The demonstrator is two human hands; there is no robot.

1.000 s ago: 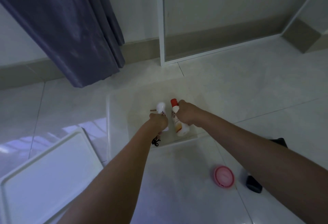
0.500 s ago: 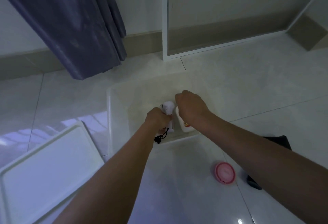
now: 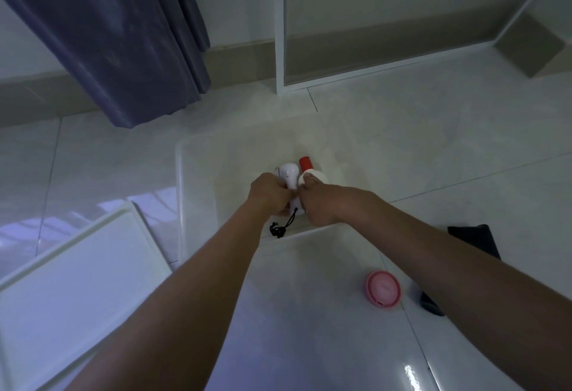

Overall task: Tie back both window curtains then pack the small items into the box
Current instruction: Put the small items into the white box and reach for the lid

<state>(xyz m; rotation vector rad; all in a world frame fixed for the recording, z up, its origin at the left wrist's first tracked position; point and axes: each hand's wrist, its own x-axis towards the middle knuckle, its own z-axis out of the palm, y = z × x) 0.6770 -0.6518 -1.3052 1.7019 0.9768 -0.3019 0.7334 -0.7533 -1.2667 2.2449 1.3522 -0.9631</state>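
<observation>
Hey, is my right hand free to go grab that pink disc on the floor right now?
Probably not yet. The right hand is in the box, holding the bottle. The pink disc lies uncovered on the floor beside the right forearm, so once the bottle is let go the way looks open.

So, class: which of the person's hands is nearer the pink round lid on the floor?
Right. The right hand is in the box, up-left of the pink lid; the left hand lies further left.
</observation>
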